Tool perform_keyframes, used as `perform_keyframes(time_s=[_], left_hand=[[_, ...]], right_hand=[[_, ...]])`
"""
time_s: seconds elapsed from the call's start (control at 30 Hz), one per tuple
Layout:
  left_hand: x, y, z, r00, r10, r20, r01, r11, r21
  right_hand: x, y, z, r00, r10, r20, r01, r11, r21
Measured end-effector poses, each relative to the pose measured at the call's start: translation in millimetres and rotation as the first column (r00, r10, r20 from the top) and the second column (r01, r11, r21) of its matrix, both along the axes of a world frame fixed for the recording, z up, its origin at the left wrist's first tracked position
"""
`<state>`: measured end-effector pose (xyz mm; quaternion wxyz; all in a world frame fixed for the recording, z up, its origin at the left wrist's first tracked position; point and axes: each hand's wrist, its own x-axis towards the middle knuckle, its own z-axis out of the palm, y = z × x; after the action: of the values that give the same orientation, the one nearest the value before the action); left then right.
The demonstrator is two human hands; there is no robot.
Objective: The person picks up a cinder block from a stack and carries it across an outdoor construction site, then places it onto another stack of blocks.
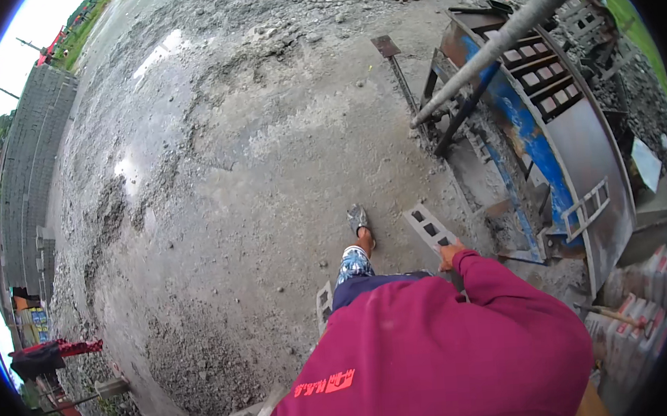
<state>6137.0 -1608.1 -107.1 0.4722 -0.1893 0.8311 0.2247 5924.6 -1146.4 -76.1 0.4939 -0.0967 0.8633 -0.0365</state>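
In the head view, clasping a hollow block (425, 222) by its near end in the right hand (450, 255), left of a blue metal stand (527, 121). Near the shorts (354, 264), seeing a second block (324, 304); cannot tell the left hand's grip, out of sight.

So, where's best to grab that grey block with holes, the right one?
Probably by the near end of the grey block, coming from the right, where the right grip is. That end angles rightward, and the row of holes leaves walls to curl around.
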Motion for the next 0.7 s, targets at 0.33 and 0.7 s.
perform_keyframes(time_s=[0.33, 0.7], left_hand=[[-376, -99, 8, 0.991, -0.126, -0.045, 0.123, 0.990, -0.062], [-834, -151, 25, 0.943, -0.330, -0.039, 0.326, 0.941, -0.091]], right_hand=[[-336, -71, 6, 0.987, -0.157, -0.027, 0.154, 0.985, -0.082], [-665, -110, -63, 0.926, -0.374, 0.056, 0.378, 0.908, -0.183]])
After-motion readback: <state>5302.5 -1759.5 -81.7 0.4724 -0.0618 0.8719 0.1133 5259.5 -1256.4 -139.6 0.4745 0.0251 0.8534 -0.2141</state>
